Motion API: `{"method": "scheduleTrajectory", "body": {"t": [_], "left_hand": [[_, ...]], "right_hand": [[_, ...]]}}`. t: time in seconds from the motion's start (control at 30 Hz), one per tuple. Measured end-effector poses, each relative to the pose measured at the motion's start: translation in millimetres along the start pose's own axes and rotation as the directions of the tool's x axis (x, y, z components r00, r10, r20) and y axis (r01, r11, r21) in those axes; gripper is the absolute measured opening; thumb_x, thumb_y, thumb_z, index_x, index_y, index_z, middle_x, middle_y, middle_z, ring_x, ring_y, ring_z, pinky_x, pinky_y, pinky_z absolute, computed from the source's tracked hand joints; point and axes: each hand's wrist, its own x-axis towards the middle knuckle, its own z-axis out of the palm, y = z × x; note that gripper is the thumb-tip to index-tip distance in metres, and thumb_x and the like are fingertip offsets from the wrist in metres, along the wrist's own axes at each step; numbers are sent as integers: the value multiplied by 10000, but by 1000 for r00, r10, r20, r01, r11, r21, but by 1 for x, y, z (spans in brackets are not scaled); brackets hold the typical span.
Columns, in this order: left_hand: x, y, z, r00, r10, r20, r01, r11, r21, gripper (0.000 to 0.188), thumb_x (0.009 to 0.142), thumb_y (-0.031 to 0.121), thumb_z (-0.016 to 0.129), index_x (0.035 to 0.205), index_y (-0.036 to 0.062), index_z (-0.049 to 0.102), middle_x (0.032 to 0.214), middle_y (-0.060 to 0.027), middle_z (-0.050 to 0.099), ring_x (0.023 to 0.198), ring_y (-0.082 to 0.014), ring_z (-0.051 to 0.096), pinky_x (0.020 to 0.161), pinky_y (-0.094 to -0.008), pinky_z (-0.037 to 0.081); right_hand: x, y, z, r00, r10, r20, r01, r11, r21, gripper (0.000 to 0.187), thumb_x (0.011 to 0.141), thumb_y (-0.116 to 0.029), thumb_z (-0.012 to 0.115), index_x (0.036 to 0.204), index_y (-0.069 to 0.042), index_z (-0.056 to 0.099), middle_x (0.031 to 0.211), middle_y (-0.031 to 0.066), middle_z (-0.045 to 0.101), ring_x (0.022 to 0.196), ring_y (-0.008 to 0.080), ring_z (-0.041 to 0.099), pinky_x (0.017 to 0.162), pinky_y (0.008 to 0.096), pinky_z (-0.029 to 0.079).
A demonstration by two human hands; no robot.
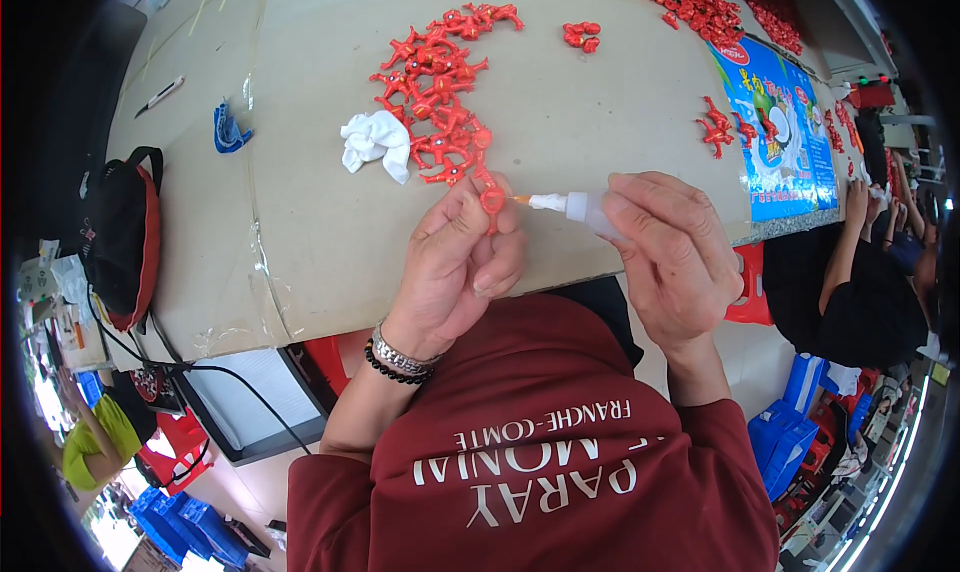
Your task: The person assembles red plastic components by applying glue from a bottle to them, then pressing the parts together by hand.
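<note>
Between the thumb and fingers of my left hand [455,257] is a small red plastic figure part [491,200], pinched above the table's near edge. My right hand [678,252] grips a translucent white squeeze bottle [590,212], tilted sideways. Its white-wrapped nozzle ends in a thin orange tip that points left, at or very near the red part; I cannot tell whether they touch. Just beyond my left hand, a long pile of red plastic figures [435,87] curves away over the table. A crumpled white cloth [376,145] lies left of that pile.
The table [310,222] also holds a blue crumpled piece [229,129], a cutter knife [160,97] and a black bag [125,242] at left. A few red pieces [581,38] lie farther off. A blue printed sheet [780,132] and a red heap [700,7] are at right, near a co-worker's arm [850,237].
</note>
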Motion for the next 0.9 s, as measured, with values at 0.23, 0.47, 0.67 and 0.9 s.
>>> {"method": "scheduleTrajectory", "body": {"t": [0.23,0.47,0.67,0.9], "left_hand": [[-2,-2,-7,1000,-3,-2,3,1000,30,246,993,308,460,1086,80,477,865,-14,471,477,-64,342,429,-204,258],[-1,-4,-3,1000,-3,-28,4,999,43,236,987,295,478,1071,75,489,860,-14,450,486,-68,342,432,-201,254],[-2,-5,-6,1000,-3,-3,3,999,34,235,983,294,488,1067,74,490,861,-13,453,488,-73,348,428,-204,263],[-1,-5,-5,1000,2,-6,-2,1000,24,223,982,285,493,1062,77,483,880,-21,475,492,-77,369,432,-206,274]], "right_hand": [[14,39,18,819,573,-35,-537,787,302,339,692,106,708,1005,2,630,832,57,616,816,173,646,664,270,523],[44,130,44,792,605,83,-611,786,96,173,759,19,676,917,-20,618,827,48,598,842,145,627,683,269,485],[65,145,57,865,443,235,-410,895,-178,143,761,-63,715,896,-49,669,888,88,632,828,242,616,743,355,472],[50,139,51,878,397,265,-400,915,-48,145,753,-21,717,886,-37,662,857,67,648,786,180,622,703,310,481]]}}
